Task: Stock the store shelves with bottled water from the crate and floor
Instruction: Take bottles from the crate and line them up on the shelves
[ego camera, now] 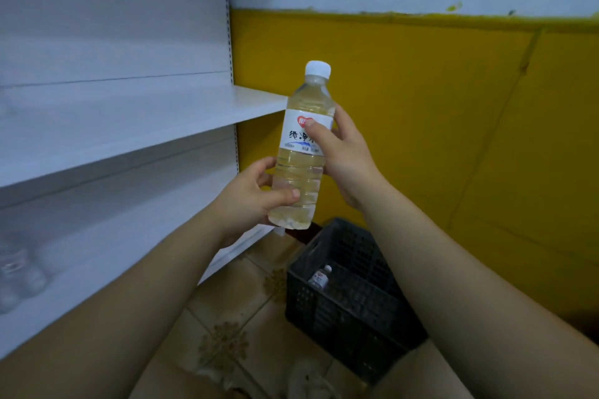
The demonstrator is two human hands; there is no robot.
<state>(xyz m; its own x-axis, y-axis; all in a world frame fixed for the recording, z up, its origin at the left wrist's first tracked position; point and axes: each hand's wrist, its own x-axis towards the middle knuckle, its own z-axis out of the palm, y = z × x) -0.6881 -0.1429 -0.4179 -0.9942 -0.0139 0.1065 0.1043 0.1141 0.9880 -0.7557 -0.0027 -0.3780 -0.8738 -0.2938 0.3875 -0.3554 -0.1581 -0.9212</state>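
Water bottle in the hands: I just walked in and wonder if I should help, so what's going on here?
A person holds a water bottle upright in both hands, the left hand gripping its lower part, the right hand round its label, in front of white shelves. A black crate on the floor below has a second bottle lying in it. A few blurry bottles stand on a lower shelf at the left.

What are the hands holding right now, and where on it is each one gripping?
Both hold one water bottle. The left hand grips its lower body near the base; the right hand grips its labelled middle, thumb in front.
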